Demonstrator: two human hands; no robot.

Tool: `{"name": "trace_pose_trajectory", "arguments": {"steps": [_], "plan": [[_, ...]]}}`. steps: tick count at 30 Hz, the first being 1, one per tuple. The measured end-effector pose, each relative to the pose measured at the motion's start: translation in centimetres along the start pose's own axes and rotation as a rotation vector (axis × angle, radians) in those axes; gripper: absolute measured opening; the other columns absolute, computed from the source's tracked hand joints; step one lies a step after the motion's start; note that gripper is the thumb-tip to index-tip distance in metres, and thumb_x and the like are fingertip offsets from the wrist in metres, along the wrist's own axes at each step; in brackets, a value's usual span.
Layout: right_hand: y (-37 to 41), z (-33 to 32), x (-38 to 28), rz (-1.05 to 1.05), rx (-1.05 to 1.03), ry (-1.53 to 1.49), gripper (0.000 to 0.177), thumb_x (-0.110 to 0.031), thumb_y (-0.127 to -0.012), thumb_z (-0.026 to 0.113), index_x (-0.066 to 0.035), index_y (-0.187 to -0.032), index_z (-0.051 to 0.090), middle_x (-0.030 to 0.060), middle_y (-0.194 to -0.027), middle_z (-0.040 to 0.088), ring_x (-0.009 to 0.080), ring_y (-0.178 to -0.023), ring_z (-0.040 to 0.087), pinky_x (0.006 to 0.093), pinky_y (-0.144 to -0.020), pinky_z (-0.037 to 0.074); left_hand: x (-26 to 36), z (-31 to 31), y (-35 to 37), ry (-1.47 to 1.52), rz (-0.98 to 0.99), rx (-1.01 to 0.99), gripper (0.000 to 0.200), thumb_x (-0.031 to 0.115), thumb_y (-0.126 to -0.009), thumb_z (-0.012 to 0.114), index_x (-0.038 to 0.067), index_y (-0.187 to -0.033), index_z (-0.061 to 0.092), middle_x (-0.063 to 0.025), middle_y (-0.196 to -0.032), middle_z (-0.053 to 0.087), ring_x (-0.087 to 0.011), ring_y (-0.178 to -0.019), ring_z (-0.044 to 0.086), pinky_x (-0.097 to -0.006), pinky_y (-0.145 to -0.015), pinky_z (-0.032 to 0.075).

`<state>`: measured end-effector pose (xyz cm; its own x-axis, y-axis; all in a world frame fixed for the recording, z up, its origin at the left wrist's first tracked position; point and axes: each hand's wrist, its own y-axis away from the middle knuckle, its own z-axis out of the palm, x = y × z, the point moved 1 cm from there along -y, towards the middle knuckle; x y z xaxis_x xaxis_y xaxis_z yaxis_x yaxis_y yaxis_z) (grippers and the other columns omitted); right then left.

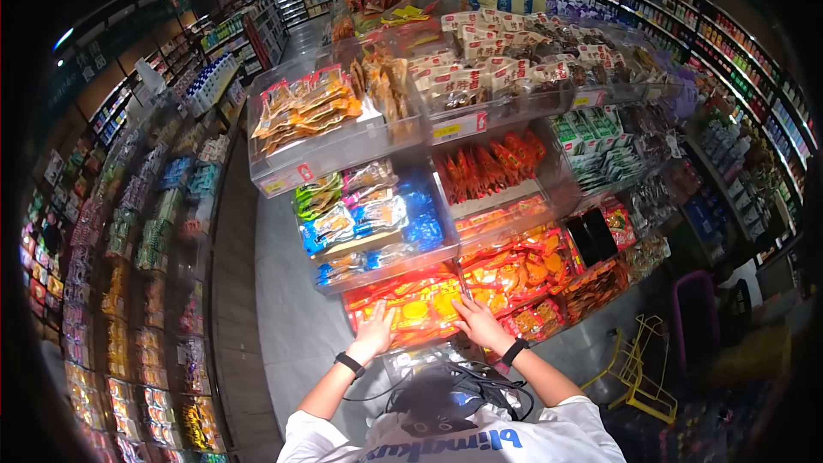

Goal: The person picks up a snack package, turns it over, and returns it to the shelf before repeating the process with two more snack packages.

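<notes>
Both of my hands reach into the lowest tier of a clear snack display, over red and orange packets [417, 309]. My left hand [375, 330] rests at the left part of these packets, fingers apart, with nothing gripped. To the right, my right hand [480, 322] touches the packets near a divider, its fingers spread and holding nothing. Above my hands sits a bin of blue and white packets [353, 221]. Red packets [489, 167] stand upright in the middle bin. A black wristband is on each wrist.
Further up are bins with orange snack packs [307, 105] and white-labelled bags [489, 77]. Another shelf row [159, 231] runs along the left across a grey aisle floor [287, 326]. A yellow metal frame [636, 369] stands at the lower right, beside a purple-edged basket [677, 317].
</notes>
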<state>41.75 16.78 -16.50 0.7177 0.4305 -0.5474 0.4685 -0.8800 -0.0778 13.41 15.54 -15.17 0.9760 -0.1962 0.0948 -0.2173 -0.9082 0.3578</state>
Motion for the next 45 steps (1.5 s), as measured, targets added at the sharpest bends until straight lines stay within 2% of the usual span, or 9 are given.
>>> {"name": "trace_pose_trajectory", "arguments": {"steps": [2,5,11,12,19,21,25,34,45], "plan": [[-0.3,-1.7,0.0,-0.016,0.053,-0.094,0.044,-0.024,-0.090,0.054,-0.005,-0.128,0.047,0.0211,-0.134,0.044,0.0348,-0.119,0.046,0.0455,-0.101,0.036,1.7,-3.8,-0.1,-0.054,-0.155,-0.200,0.085,0.045,-0.078,0.065,0.006,-0.142,0.026,-0.0193,-0.149,0.020,-0.0334,-0.138,0.021,-0.0544,-0.108,0.021],[-0.9,-4.9,1.2,-0.108,0.140,-0.309,0.032,-0.015,-0.085,0.058,-0.001,-0.114,0.056,0.0220,-0.118,0.055,0.0377,-0.111,0.051,0.0448,-0.094,0.042,4.7,-8.5,-0.8,-0.120,-0.197,-0.478,0.073,0.047,-0.078,0.065,0.004,-0.132,0.042,-0.0218,-0.125,0.052,-0.0336,-0.115,0.052,-0.0478,-0.097,0.039],[-3.1,-16.5,2.5,-0.196,0.401,-0.341,0.020,-0.010,-0.087,0.052,0.001,-0.102,0.061,0.0166,-0.105,0.061,0.0335,-0.099,0.055,0.0412,-0.088,0.042,14.1,-17.2,-1.4,0.062,0.094,-0.121,0.056,0.043,-0.086,0.056,0.000,-0.121,0.051,-0.0228,-0.106,0.061,-0.0365,-0.098,0.060,-0.0442,-0.082,0.048],[-3.5,-18.3,2.8,-0.184,0.446,-0.356,0.020,-0.009,-0.087,0.052,0.001,-0.101,0.061,0.0168,-0.104,0.061,0.0338,-0.099,0.055,0.0411,-0.088,0.042,15.5,-18.1,-2.0,0.160,0.283,0.186,0.043,0.036,-0.084,0.058,-0.001,-0.104,0.057,-0.0220,-0.087,0.064,-0.0371,-0.085,0.062,-0.0452,-0.072,0.050],[-8.1,-24.1,8.8,-0.149,0.706,-0.324,0.014,-0.005,-0.086,0.053,0.001,-0.095,0.061,0.0153,-0.096,0.062,0.0328,-0.091,0.059,0.0381,-0.081,0.046,24.2,-25.9,-9.1,0.451,0.311,0.146,0.035,0.026,-0.088,0.058,0.000,-0.112,0.056,-0.0201,-0.093,0.065,-0.0325,-0.085,0.064,-0.0374,-0.075,0.051],[-9.3,-25.0,9.8,-0.096,0.733,-0.368,0.014,-0.006,-0.085,0.054,0.001,-0.095,0.061,0.0153,-0.095,0.062,0.0334,-0.091,0.059,0.0386,-0.080,0.046,25.0,-25.6,-12.4,0.587,0.414,0.316,0.030,0.023,-0.086,0.056,-0.002,-0.102,0.060,-0.0227,-0.086,0.063,-0.0358,-0.082,0.063,-0.0406,-0.072,0.049],[-12.1,-25.5,12.2,0.048,0.667,-0.226,0.020,-0.008,-0.084,0.054,0.002,-0.101,0.059,0.0200,-0.108,0.056,0.0374,-0.097,0.055,0.0435,-0.086,0.043,26.3,-26.6,-20.0,0.594,0.365,0.329,0.031,0.019,-0.086,0.057,0.002,-0.111,0.060,-0.0184,-0.099,0.065,-0.0270,-0.091,0.065,-0.0356,-0.080,0.050],[-16.0,-25.2,15.4,0.227,0.434,-0.130,0.046,-0.007,-0.084,0.047,0.010,-0.126,0.041,0.0281,-0.138,0.034,0.0417,-0.110,0.049,0.0449,-0.095,0.038,27.5,-26.0,-32.2,0.437,0.241,0.485,0.028,0.017,-0.082,0.050,0.000,-0.101,0.062,-0.0246,-0.102,0.061,-0.0403,-0.096,0.058,-0.0433,-0.085,0.047],[-19.1,-19.1,19.8,0.211,0.470,-0.403,0.036,-0.003,-0.078,0.055,0.001,-0.113,0.057,0.0235,-0.131,0.044,0.0388,-0.124,0.036,0.0476,-0.100,0.032,30.3,-26.8,-34.3,0.366,0.143,0.604,0.029,0.017,-0.080,0.048,-0.008,-0.086,0.062,-0.0268,-0.087,0.062,-0.0411,-0.085,0.060,-0.0446,-0.075,0.049]]}}
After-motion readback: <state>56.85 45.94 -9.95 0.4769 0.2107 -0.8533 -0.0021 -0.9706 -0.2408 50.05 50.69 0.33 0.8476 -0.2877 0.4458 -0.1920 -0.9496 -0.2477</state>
